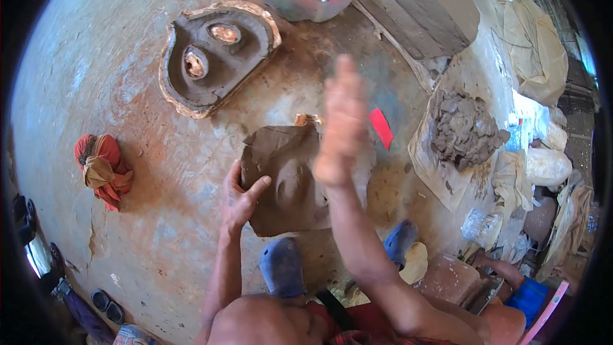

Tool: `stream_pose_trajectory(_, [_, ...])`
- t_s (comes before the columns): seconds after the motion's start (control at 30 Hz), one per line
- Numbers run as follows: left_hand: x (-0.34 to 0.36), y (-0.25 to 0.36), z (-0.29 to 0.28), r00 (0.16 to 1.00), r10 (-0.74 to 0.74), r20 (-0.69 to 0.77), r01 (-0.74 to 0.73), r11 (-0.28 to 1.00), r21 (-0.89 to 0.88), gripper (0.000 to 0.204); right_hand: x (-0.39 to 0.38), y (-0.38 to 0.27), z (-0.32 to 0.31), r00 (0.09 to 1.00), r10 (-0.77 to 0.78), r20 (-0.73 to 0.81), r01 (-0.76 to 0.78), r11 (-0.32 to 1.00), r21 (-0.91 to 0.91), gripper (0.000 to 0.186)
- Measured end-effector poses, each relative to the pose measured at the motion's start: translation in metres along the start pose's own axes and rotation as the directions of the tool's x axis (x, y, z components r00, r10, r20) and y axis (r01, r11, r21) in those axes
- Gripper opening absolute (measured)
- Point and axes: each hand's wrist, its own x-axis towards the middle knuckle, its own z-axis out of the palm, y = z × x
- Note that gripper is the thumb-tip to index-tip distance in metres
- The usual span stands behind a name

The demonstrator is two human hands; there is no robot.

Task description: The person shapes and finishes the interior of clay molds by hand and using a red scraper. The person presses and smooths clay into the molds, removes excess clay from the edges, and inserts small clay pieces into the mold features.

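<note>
**Left hand steadying the slab, right hand hanging over it**

Your clay slab point(271, 211) is lying in the centre of the frame, with a rounded mound rising in its middle. An orange rim point(310, 119) is showing at its top edge, so a mould is probably sitting underneath.

Your left hand point(240, 196) is resting on the slab's left edge, its thumb spreading wide over the clay; how firmly the fingers are closing you cannot tell from here. Your right hand point(343, 121) is hanging over the slab's right side, looking blurred, its fingers straight and close together, apparently holding nothing.

You seem to be shaping the slab by patting or pressing. The next move is likely calling for a flat, even touch on the right side, with the left hand keeping the edge from slipping.

Your right forearm point(364, 236) is hiding part of that side. A red piece point(381, 129) is lying near the right hand, upper right of centre. In the upper left, a clay-lined mould point(193, 112) is lying open; a tub point(310, 11) of tools is standing at top centre. A clay heap point(465, 129) is resting on a sheet point(440, 185) at the right, and a red bundle point(105, 169) is sitting at the left. Nearest the slab's bottom edge, a blue clog point(282, 268) is taking up foot room.
</note>
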Motion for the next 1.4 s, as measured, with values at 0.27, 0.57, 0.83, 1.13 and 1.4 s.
stream_pose_trajectory(0.27, [0.002,0.018,0.012,0.995,0.094,-0.028,-0.092,0.994,0.052,0.087,0.007,0.040,-0.009,0.965,0.260,0.034,-0.262,0.964,0.052,0.098])
stream_pose_trajectory(0.57, [-0.001,0.005,0.022,0.993,0.099,-0.063,-0.098,0.995,0.021,0.102,-0.011,0.079,-0.013,0.941,0.331,0.069,-0.333,0.942,0.027,0.103])
stream_pose_trajectory(0.83, [0.000,0.005,0.027,0.997,0.039,-0.069,-0.046,0.994,-0.097,0.101,0.019,0.058,-0.001,0.956,0.271,0.113,-0.282,0.955,0.096,0.101])
stream_pose_trajectory(1.13, [-0.019,0.005,0.035,0.991,0.000,-0.134,-0.020,0.989,-0.150,0.102,0.012,-0.039,-0.130,0.916,0.377,-0.137,-0.393,0.772,-0.501,0.054])
stream_pose_trajectory(1.4, [-0.046,-0.005,0.050,0.974,0.046,-0.224,-0.074,0.990,-0.120,0.097,-0.039,-0.060,-0.163,0.859,0.492,-0.144,-0.368,0.397,-0.841,0.103])
